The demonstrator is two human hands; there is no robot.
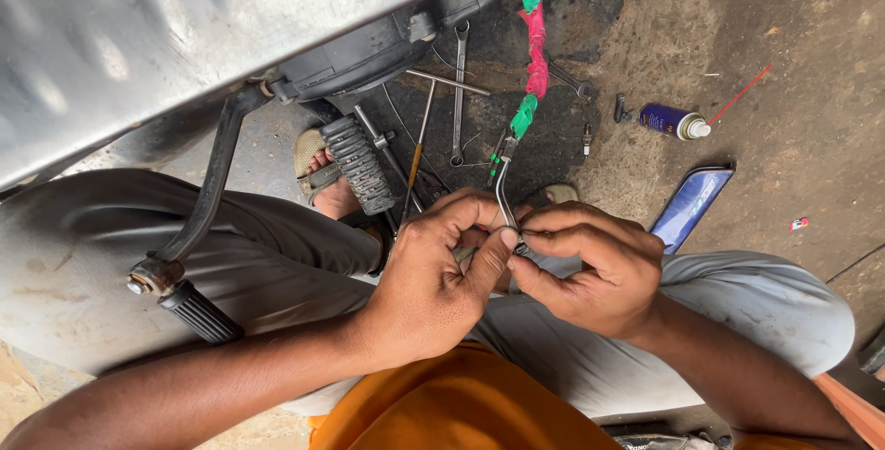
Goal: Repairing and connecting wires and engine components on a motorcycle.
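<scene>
Over the lap, head view: left hand (433, 275) and right hand (590, 270) meet, thumbs and forefingers pinched on the lower end of a thin cable (503, 194). It runs up and away toward pink-and-green tape wrapping (534, 49), long axis near vertical in frame. Likely light, springy, slick (best held near the end fitting). Spanner (458, 90) and spray can (676, 122) lie on the ground beyond.
</scene>
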